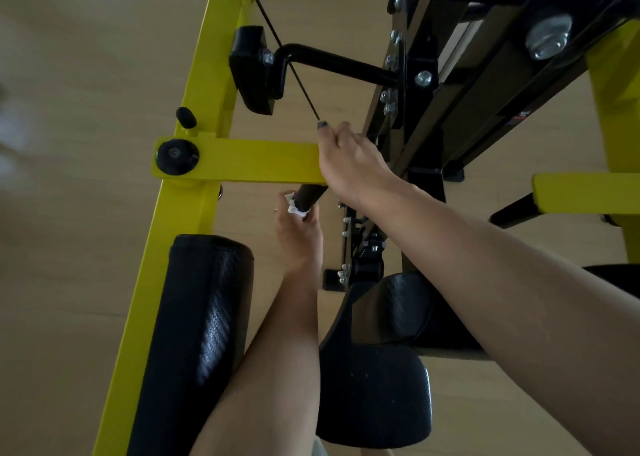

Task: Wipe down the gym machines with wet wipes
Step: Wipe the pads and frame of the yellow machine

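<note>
I look down on a yellow and black gym machine (242,159). My left hand (298,233) holds a crumpled white wet wipe (292,206) wrapped against the end of a black handle grip (310,197) below the yellow crossbar. My right hand (349,162) reaches across the crossbar with its fingers curled round something on the dark frame, which the hand hides. A thin black cable (294,71) runs down to just above the right hand.
A long black padded roller (204,317) lies at the left beside the yellow upright. A black seat pad (377,369) sits below my arms. A black bracket and bent bar (332,64) stand above. Light wooden floor (86,109) surrounds the frame.
</note>
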`<act>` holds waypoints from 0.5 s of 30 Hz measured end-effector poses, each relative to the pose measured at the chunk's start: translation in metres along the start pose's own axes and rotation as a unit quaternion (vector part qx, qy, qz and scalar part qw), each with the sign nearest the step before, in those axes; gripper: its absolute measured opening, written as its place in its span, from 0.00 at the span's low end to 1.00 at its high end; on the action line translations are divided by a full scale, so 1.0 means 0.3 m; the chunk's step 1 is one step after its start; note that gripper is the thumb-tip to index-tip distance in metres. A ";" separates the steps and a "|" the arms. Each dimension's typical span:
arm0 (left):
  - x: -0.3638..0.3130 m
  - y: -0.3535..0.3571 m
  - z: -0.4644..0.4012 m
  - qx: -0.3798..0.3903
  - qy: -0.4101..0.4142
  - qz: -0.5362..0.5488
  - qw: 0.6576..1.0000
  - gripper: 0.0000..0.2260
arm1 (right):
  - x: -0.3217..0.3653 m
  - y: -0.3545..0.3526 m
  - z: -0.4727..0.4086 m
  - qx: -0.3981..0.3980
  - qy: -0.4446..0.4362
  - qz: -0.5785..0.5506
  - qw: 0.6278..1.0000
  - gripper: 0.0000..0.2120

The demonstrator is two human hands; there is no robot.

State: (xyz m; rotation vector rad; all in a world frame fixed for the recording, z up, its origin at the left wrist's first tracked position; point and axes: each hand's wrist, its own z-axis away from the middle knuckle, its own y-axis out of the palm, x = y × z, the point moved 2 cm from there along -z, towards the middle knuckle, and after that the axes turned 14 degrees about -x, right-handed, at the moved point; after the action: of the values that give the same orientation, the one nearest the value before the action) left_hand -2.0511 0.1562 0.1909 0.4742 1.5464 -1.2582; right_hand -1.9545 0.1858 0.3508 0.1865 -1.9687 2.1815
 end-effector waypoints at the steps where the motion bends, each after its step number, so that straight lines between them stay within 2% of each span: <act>1: -0.001 -0.002 0.000 0.004 0.000 -0.023 1.000 0.11 | -0.001 0.001 0.000 -0.001 0.001 0.000 1.000 0.25; 3: -0.004 -0.009 0.010 0.013 -0.028 -0.072 0.997 0.13 | -0.005 0.003 -0.001 -0.004 0.010 -0.011 1.000 0.25; 6: 0.020 -0.011 0.043 0.035 -0.113 -0.075 0.990 0.13 | -0.009 0.011 -0.006 -0.007 0.028 -0.049 0.998 0.24; 8: 0.012 -0.024 0.089 0.045 -0.139 -0.059 0.988 0.13 | -0.011 0.013 -0.007 -0.015 0.044 -0.076 0.996 0.23; 11: -0.029 -0.056 0.159 0.070 -0.121 -0.013 0.990 0.10 | -0.011 0.015 -0.002 -0.017 0.052 -0.091 0.994 0.22; 15: -0.041 -0.131 0.214 0.125 -0.199 0.053 0.971 0.09 | -0.026 -0.005 -0.003 -0.057 0.108 -0.112 0.986 0.22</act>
State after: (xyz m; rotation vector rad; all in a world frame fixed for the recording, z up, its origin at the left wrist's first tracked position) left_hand -2.0482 0.0885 0.2259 0.4264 1.0201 -1.3740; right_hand -1.9465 0.1865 0.3505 0.1396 -1.8477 1.8603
